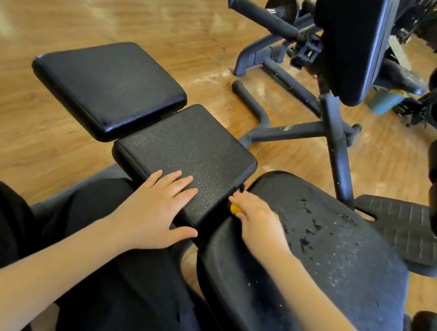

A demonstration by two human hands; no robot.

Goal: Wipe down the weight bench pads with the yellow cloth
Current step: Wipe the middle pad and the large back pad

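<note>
My left hand (158, 208) lies flat, fingers spread, on the near corner of the middle pad (186, 157), whose far edge sits just beside a smoother far pad (108, 87) over the wooden floor (64, 7). My right hand (259, 219) is curled over the yellow cloth (234, 208), of which only a small bit shows under my fingers, pressed at the near edge of the worn seat pad (328, 249) right by the gap between the two pads. The seat pad's black cover is flaked and pitted, and an upright padded machine (347, 42) stands beyond it.
</note>
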